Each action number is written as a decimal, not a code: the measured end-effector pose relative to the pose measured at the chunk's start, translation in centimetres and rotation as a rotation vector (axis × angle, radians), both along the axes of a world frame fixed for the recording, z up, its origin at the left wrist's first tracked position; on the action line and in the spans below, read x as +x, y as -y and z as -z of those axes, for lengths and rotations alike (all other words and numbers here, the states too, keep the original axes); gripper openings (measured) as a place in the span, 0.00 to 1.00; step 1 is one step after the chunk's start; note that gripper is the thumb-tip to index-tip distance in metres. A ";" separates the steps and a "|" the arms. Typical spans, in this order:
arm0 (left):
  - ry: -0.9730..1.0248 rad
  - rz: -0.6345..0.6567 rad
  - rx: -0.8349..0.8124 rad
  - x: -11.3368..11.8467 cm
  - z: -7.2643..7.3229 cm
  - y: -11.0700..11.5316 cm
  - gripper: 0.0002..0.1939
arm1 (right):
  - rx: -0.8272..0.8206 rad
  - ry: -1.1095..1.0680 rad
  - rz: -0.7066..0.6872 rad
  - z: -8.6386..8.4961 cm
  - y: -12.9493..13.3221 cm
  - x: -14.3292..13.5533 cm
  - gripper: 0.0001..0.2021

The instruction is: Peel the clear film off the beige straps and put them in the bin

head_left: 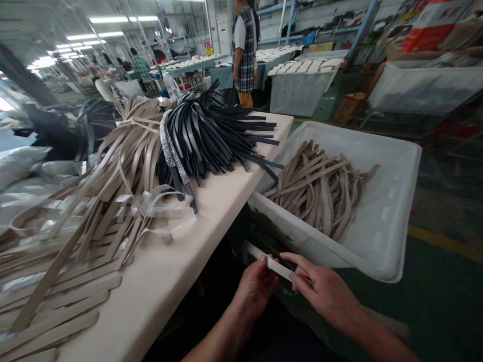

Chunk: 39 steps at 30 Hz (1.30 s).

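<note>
A pale beige strap runs between my two hands, low in front of my body and beside the table edge. My left hand is closed round it, thumb on top. Toward its right end, my right hand pinches the same strap between thumb and fingers. The strap's upper left end sticks out past my left hand. Just beyond my hands, a white plastic bin holds a tangled heap of beige straps.
On the table at left lie beige straps, a bundle of black straps and clear plastic wrap. A person stands beyond, near a grey bin of pale pieces. Another bin stands at right.
</note>
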<state>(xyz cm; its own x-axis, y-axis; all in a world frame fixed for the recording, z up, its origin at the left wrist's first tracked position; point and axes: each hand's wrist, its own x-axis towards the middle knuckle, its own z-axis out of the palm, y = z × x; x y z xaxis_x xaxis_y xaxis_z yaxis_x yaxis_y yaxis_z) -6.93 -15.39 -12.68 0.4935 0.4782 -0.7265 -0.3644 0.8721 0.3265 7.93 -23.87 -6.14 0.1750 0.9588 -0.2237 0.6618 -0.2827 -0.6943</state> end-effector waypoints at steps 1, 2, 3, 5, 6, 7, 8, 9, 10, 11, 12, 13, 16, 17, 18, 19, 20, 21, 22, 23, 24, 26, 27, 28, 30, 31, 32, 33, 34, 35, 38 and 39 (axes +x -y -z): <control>0.013 0.014 0.010 0.1 0.0 0.4 0.08 | 0.003 0.014 0.003 0.6 -0.7 -0.4 0.23; 0.015 0.021 0.019 0.1 0.1 0.6 0.08 | 0.006 0.022 0.006 1.2 -1.4 -0.8 0.23; 0.004 0.018 0.025 0.1 0.2 0.6 0.08 | 0.010 0.019 0.006 1.6 -1.9 -1.1 0.23; -0.039 -0.014 0.024 -0.1 0.4 0.1 0.08 | 0.016 -0.011 0.001 1.8 -2.0 -1.2 0.23; -0.057 -0.034 0.021 -0.2 0.6 -0.3 0.07 | 0.019 -0.034 -0.002 1.5 -1.7 -1.0 0.23; -0.070 -0.053 0.018 -0.4 0.7 -0.8 0.07 | 0.019 -0.053 -0.004 1.0 -1.1 -0.7 0.23; -0.080 -0.066 0.013 -0.5 0.8 -1.1 0.07 | 0.013 -0.061 -0.003 0.4 -0.3 -0.3 0.23; -0.085 -0.070 0.008 -0.6 0.8 -1.4 0.07 | 0.001 -0.056 0.001 -0.2 0.4 0.1 0.23; -0.086 -0.064 0.003 -0.6 0.8 -1.5 0.07 | -0.014 -0.041 0.007 -0.8 0.9 0.4 0.22; -0.081 -0.049 -0.001 -0.6 0.8 -1.3 0.07 | -0.027 -0.023 0.008 -1.2 1.3 0.6 0.22; -0.070 -0.025 -0.001 -0.5 0.6 -1.1 0.07 | -0.034 -0.002 0.005 -1.3 1.4 0.6 0.22; -0.051 0.004 0.002 -0.4 0.5 -0.7 0.08 | -0.032 0.016 0.000 -1.2 1.2 0.5 0.22; 0.016 0.081 0.033 -0.1 0.2 0.3 0.08 | -0.014 0.076 -0.003 0.1 -0.7 -0.7 0.22; 0.028 0.090 0.042 -0.1 0.2 0.5 0.08 | -0.014 0.088 0.000 0.6 -1.4 -1.1 0.22; 0.027 0.084 0.047 -0.2 0.2 0.4 0.08 | -0.009 0.080 -0.009 0.8 -1.9 -1.4 0.22; 0.016 0.067 0.047 -0.3 0.4 0.2 0.08 | 0.006 0.045 -0.039 0.8 -2.2 -1.5 0.22; -0.002 0.043 0.042 -0.5 0.5 -0.2 0.08 | 0.034 -0.007 -0.083 0.6 -2.2 -1.5 0.21; -0.021 0.017 0.032 -0.6 0.7 -0.6 0.08 | 0.066 -0.066 -0.133 0.1 -1.8 -1.3 0.21; -0.038 -0.006 0.019 -0.8 0.8 -1.1 0.08 | 0.085 -0.122 -0.186 -0.5 -1.2 -0.9 0.20; -0.051 -0.024 0.007 -1.0 0.9 -1.5 0.08 | 0.088 -0.167 -0.237 -1.3 -0.3 -0.3 0.19; -0.057 -0.031 -0.005 -1.2 1.1 -1.9 0.08 | 0.074 -0.196 -0.281 -2.1 0.7 0.3 0.18; -0.059 -0.030 -0.022 -1.4 1.2 -2.3 0.08 | 0.038 -0.214 -0.358 -3.3 2.7 1.6 0.19; -0.060 -0.028 -0.029 -1.4 1.3 -2.4 0.08 | 0.051 -0.205 -0.387 -3.6 3.6 2.0 0.22; -0.060 -0.026 -0.038 -1.4 1.3 -2.4 0.08 | 0.095 -0.181 -0.402 -3.7 4.3 2.3 0.25; -0.061 -0.021 -0.053 -1.3 1.3 -2.3 0.09 | 0.257 -0.109 -0.384 -3.3 5.0 2.4 0.23; -0.063 -0.019 -0.060 -1.3 1.2 -2.3 0.09 | 0.361 -0.073 -0.357 -3.0 5.1 2.2 0.21; -0.065 -0.017 -0.067 -1.3 1.2 -2.3 0.09 | 0.463 -0.039 -0.326 -2.6 5.0 2.0 0.19; -0.068 -0.014 -0.074 -1.3 1.2 -2.3 0.09 | 0.548 -0.007 -0.297 -2.3 4.9 1.7 0.20; -0.071 -0.011 -0.079 -1.3 1.2 -2.3 0.09 | 0.611 0.022 -0.272 -2.1 4.7 1.3 0.21; -0.074 -0.006 -0.085 -1.3 1.2 -2.3 0.09 | 0.653 0.050 -0.257 -2.0 4.4 1.1 0.21; -0.074 0.019 -0.095 -1.4 1.2 -2.4 0.09 | 0.690 0.110 -0.275 -2.4 3.5 0.5 0.18; -0.072 0.030 -0.096 -1.4 1.2 -2.3 0.10 | 0.694 0.118 -0.301 -2.6 3.1 0.4 0.16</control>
